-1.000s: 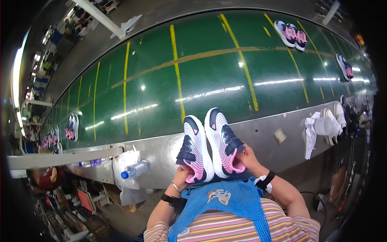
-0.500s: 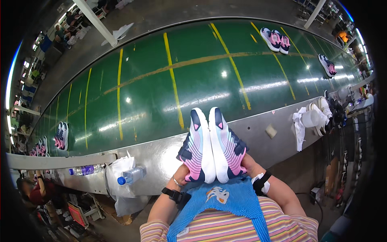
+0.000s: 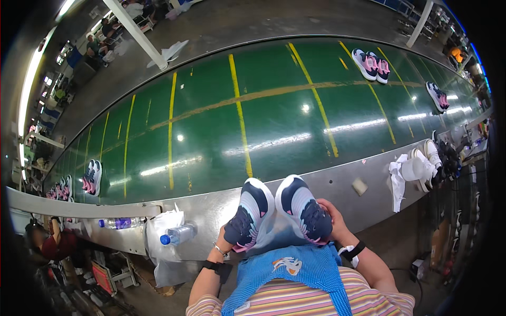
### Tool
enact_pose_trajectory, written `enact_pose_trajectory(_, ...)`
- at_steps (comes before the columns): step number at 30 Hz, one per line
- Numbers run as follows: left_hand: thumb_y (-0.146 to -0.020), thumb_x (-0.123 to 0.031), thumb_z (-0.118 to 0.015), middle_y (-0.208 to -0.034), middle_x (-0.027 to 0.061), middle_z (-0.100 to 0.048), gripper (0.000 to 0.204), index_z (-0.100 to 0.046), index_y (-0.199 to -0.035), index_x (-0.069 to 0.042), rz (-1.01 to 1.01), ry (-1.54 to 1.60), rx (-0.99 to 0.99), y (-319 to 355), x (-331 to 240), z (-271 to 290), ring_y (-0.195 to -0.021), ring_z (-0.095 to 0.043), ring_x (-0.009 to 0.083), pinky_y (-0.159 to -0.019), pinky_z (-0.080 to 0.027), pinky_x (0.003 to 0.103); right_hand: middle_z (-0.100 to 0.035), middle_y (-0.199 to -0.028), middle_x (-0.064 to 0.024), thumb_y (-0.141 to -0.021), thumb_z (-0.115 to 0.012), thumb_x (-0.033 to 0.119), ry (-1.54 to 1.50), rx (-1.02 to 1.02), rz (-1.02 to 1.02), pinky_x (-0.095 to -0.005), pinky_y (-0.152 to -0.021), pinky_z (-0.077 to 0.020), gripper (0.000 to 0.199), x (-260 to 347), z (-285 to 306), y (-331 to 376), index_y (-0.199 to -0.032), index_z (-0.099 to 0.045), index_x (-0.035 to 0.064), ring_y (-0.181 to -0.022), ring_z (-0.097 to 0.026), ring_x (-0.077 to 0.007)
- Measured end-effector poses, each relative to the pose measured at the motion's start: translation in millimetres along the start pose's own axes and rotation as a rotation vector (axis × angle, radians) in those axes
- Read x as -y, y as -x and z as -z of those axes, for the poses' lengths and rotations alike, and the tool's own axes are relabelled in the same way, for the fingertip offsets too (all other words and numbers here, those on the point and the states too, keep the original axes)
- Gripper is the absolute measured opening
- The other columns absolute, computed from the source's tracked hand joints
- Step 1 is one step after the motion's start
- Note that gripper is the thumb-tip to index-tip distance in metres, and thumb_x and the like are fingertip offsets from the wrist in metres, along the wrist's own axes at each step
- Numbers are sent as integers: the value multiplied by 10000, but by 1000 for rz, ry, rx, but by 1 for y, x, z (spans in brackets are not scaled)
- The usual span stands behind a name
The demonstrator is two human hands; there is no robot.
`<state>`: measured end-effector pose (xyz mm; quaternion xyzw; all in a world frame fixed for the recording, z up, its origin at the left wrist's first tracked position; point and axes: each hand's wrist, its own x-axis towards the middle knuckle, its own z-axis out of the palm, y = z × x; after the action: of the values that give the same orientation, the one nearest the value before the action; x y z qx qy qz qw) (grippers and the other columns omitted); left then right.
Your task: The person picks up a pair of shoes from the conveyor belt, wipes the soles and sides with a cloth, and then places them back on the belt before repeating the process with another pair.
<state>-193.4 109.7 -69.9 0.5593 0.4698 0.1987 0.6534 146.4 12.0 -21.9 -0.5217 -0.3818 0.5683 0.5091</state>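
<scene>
I hold a pair of sneakers in front of my apron, toes pointing away from me. My left hand (image 3: 225, 241) is closed round the heel end of the left sneaker (image 3: 253, 205). Around the outer side of the right sneaker (image 3: 298, 201), near its heel, my right hand (image 3: 336, 221) is closed. Both have white soles, dark navy toes and laces, and pale blue and pink sides. Their uppers face upward, and a gap shows between them. Most of my left fingers are hidden behind the shoe.
Beyond a metal ledge (image 3: 226, 203) runs a green conveyor belt (image 3: 211, 131) with yellow lines, carrying more sneakers (image 3: 370, 66). On the ledge are a blue-capped bottle (image 3: 180, 234), a purple-labelled bottle (image 3: 120, 223), white plastic (image 3: 159, 224), a beige block (image 3: 359, 187) and a white cup (image 3: 412, 169).
The two sneakers have turned from soles facing each other to uppers facing up. They have come closer to me, and their heels have moved apart. The whole view has shifted slightly.
</scene>
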Motion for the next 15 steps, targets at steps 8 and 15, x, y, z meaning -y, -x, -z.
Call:
enact_pose_trajectory(8,-763,-24,-599,-1244,130,-477,494,-462,-1237,-55,-152,198,-222,5,5,9,-1134,-465,209,-955,-370,324,-457,-1217,-137,-648,-717,54,328,-58,327,-315,-944,-359,603,4,2,5,-1194,-462,89,-1124,-457,-245)
enact_pose_trajectory(15,-730,-8,-590,-1229,164,-482,528,-462,-1238,-68,-354,-129,-338,10,-11,15,-1148,-460,279,-969,-354,340,-416,-1245,-185,-671,-710,120,578,-91,344,-339,-941,-358,604,12,5,13,-1226,-473,114,-1130,-442,-321)
